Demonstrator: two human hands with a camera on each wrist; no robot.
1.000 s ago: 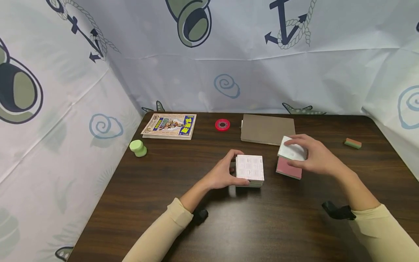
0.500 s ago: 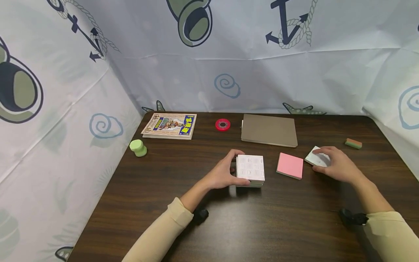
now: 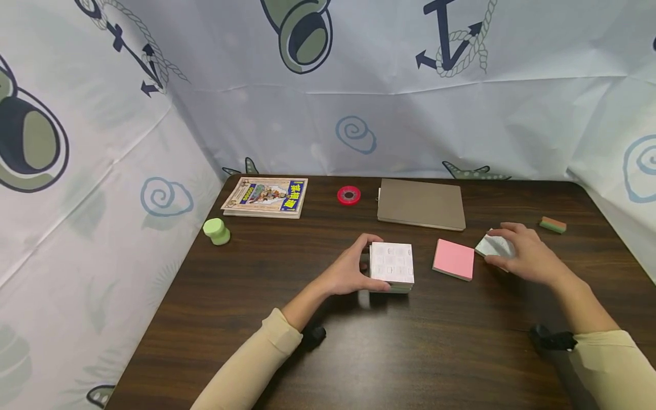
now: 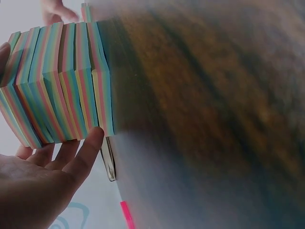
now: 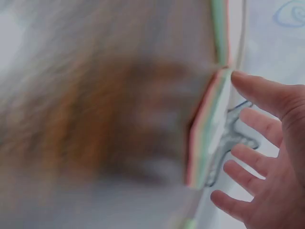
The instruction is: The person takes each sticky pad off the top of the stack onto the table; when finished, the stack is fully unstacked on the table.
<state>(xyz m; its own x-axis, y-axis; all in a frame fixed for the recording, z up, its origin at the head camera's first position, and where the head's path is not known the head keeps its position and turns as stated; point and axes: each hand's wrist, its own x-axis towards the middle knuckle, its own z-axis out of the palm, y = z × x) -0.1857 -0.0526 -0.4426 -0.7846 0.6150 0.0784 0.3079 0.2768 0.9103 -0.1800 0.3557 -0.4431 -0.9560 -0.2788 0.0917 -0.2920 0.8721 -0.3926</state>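
Note:
My left hand point(image 3: 344, 270) grips a stack of sticky note pads point(image 3: 392, 263), thumb along the near side and fingers behind. Striped pink, yellow and blue edges of several pads in this stack point(image 4: 57, 86) show in the left wrist view. To its right a pink-topped sticky note pad point(image 3: 454, 259) lies flat on the table. Just beyond that, a white-topped sticky note pad point(image 3: 493, 245) lies almost corner to corner with it, under my right hand point(image 3: 530, 256). In the right wrist view the thumb point(image 5: 257, 90) is at this pad's edge, while the other fingers are spread above it.
A brown-grey notebook point(image 3: 421, 204) lies at the back, a red round object point(image 3: 349, 195) left of it. Farther left are a colourful book point(image 3: 265, 197) and a light green knobbed object point(image 3: 216, 232). An orange-and-green block point(image 3: 553, 224) sits near the right edge of the table point(image 3: 410, 353).
The right hand has carried the white-topped pad off the pink one to the right, set it down and loosened its fingers. The left hand keeps its hold on the stack.

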